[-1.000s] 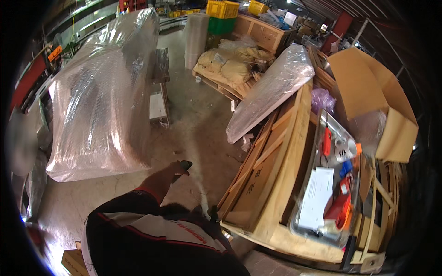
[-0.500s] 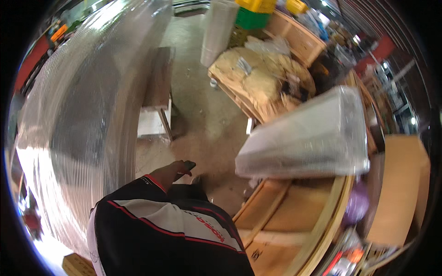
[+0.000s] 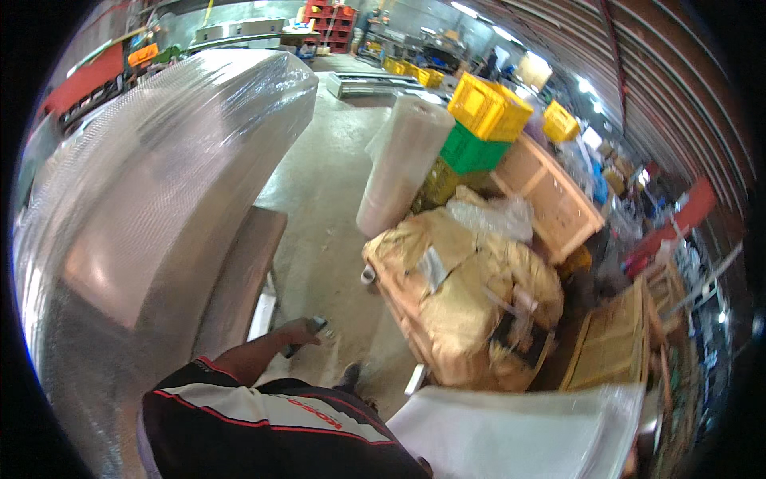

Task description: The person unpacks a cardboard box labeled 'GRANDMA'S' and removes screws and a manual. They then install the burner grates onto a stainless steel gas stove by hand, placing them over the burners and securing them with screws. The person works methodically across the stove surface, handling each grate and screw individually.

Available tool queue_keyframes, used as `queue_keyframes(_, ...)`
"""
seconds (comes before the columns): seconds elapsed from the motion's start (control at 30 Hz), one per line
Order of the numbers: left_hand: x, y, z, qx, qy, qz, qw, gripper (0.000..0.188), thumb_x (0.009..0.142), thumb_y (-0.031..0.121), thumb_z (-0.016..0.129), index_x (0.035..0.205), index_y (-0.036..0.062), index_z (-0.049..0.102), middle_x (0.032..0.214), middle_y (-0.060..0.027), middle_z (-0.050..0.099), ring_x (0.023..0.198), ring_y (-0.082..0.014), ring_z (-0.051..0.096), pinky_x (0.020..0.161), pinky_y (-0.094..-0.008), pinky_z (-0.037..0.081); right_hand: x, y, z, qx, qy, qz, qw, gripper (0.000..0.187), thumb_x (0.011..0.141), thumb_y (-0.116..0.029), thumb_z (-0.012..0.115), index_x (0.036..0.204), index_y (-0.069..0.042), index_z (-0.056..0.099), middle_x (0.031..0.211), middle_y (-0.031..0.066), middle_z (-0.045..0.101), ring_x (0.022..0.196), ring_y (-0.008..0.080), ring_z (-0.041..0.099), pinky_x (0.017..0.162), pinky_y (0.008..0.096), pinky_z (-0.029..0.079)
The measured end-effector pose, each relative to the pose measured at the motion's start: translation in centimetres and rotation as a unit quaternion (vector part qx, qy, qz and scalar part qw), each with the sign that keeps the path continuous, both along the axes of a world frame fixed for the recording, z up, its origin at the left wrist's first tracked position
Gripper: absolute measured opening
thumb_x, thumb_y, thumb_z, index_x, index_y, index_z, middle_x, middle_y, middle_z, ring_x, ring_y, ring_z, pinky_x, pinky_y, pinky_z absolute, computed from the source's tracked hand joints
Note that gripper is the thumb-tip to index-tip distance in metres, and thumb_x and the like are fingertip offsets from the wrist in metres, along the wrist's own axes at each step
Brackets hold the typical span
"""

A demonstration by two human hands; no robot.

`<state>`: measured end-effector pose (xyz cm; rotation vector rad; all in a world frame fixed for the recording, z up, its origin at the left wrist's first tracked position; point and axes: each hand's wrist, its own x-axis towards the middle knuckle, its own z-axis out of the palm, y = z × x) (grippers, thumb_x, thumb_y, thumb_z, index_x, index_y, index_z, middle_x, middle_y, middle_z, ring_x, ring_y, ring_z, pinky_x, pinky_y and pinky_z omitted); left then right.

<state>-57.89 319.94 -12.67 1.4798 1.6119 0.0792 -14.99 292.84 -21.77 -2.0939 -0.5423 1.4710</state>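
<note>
Left hand with its fingers wrapped round a small dark object, slender and hard-looking, an end showing on either side of the fist; its exact kind cannot be told. The right hand lies outside the view, so its state cannot be told. The object is held low in front of the body, just beyond a dark sleeve edged in red. At left, a tall slab is sheathed in glossy, dimpled bubble wrap, with a flat brown bench beside it. At centre, a cylindrical roll of translucent wrap stands near stacked yellow and green crates of plastic. Crumpled tan sheeting covers a rounded mound on a wooden pallet; a smooth, pale wrapped panel lies nearer. The floor is smooth grey concrete; overhead, a ribbed roof carries bright lamps.
</note>
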Motion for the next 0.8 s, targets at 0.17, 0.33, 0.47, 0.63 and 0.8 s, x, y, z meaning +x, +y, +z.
queue_keyframes(0.17,-3.0,14.8,4.8,0.048,0.004,0.094,0.994,0.102,0.06,0.059,0.086,0.137,0.0027,0.049,0.127,-0.0214,0.061,0.118,-0.0352,0.059,0.101,-0.043,0.047,6.2,27.0,3.0,0.06,-0.021,0.092,0.994,0.049,0.095,-0.029,0.059,0.137,-0.004,0.05,0.101,0.0105,0.066,0.076,0.0204,0.063,0.066,0.0338,0.053)
queue_keyframes(0.33,-5.7,29.9,11.0,0.045,-0.006,0.229,0.972,0.108,0.062,0.052,0.087,0.147,0.0064,0.039,0.136,-0.0217,0.058,0.126,-0.0351,0.055,0.106,-0.0423,0.043,5.8,61.2,14.8,0.216,-0.06,0.211,0.951,0.043,0.095,-0.021,0.063,0.133,-0.004,0.055,0.104,0.0083,0.068,0.086,0.017,0.065,0.071,0.0317,0.054)
queue_keyframes(0.47,-10.3,42.4,7.6,0.015,-0.051,0.302,0.952,0.11,0.061,0.051,0.089,0.145,0.0028,0.039,0.132,-0.0223,0.06,0.121,-0.035,0.059,0.104,-0.044,0.046,-0.1,81.4,18.3,0.355,-0.148,0.228,0.895,0.04,0.093,-0.017,0.065,0.129,-0.001,0.058,0.103,0.0086,0.069,0.086,0.0172,0.065,0.076,0.0302,0.053)
queue_keyframes(0.63,-13.4,62.5,9.2,0.056,-0.062,0.28,0.956,0.111,0.059,0.054,0.088,0.144,0.0034,0.039,0.128,-0.0232,0.061,0.118,-0.0365,0.061,0.101,-0.0431,0.048,-7.5,94.0,22.8,0.352,-0.189,0.203,0.894,0.038,0.091,-0.018,0.068,0.122,0.003,0.062,0.105,0.0092,0.069,0.096,0.0175,0.064,0.089,0.0315,0.051)
queue_keyframes(0.8,-15.4,87.1,12.3,0.046,-0.035,0.289,0.956,0.109,0.06,0.054,0.086,0.142,-0.0009,0.039,0.125,-0.0246,0.062,0.117,-0.0361,0.061,0.099,-0.0439,0.05,-3.9,105.8,27.2,0.441,-0.186,0.074,0.875,0.029,0.093,-0.013,0.063,0.119,0.001,0.064,0.101,0.0093,0.069,0.082,0.0195,0.067,0.075,0.0304,0.054)
